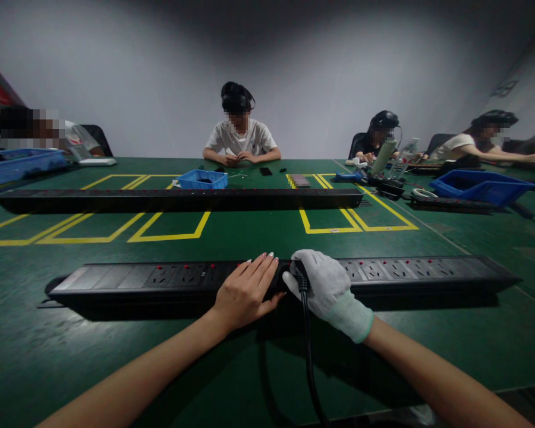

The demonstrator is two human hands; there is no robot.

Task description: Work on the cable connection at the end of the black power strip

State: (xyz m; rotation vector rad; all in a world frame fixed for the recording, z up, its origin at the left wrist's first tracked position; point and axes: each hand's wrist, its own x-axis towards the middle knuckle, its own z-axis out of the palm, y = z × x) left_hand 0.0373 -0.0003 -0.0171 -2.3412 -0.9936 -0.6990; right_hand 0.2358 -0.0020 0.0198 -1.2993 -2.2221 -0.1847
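A long black power strip (396, 270) with a row of sockets and small red lights lies across the green table in front of me. Flat on its middle rests my left hand (248, 289), bare, its fingers stretched out over the top. Just to the right, my right hand (323, 282) wears a grey-white glove and is closed around a black power plug (302, 280) at the strip. From the plug a thick black cable (308, 356) hangs down toward the table's near edge. The plug's front end is hidden by the glove, so I cannot tell how deep it sits.
A second long black strip (182, 201) lies farther back across yellow tape outlines (169, 239). Behind it stands a small blue bin (203, 179). Larger blue bins (481, 187) are at both sides. A person (242, 139) sits opposite; others sit left and right.
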